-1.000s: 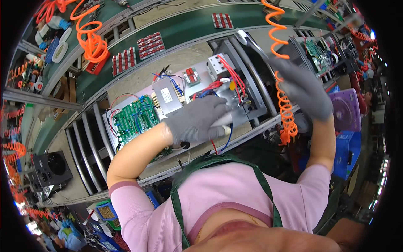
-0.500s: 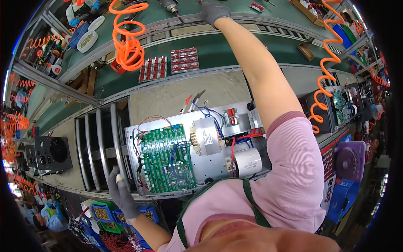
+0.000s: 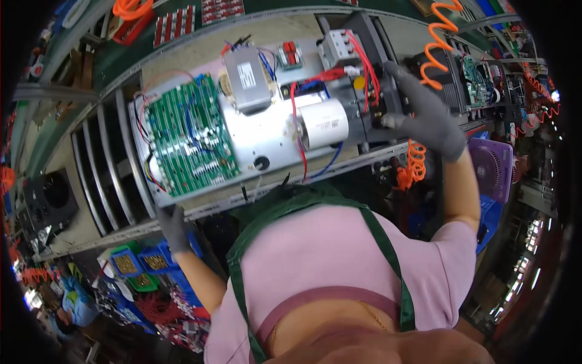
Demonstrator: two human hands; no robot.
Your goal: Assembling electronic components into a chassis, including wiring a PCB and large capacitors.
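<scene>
A metal chassis plate (image 3: 250, 142) lies on the roller line in front of me. It carries a green circuit board (image 3: 193, 136), a grey transformer (image 3: 247, 79), a white cylindrical capacitor (image 3: 325, 124) and a small red-and-green board (image 3: 290, 54). A light-coloured terminal block with red wires (image 3: 339, 47) stands near its right end, beside a black panel (image 3: 364, 33). My right hand (image 3: 431, 118), grey-gloved, is at that end with thumb and fingers spread; contact is unclear. My left hand (image 3: 173, 229), gloved too, is by the near left corner, fingers apart and partly blurred.
Metal rollers (image 3: 109, 164) run left of the chassis toward a black unit (image 3: 51, 197). Blue bins of small parts (image 3: 125, 264) sit below left. Orange coiled hoses (image 3: 439, 45) hang at the right, with a purple fan (image 3: 491, 170) below. Red component packs (image 3: 174, 27) lie on the far bench.
My right hand has come back from the far bench to the chassis's right end. The view has shifted, and the black panel and terminal block there are now uncovered. My left hand stays near the left corner.
</scene>
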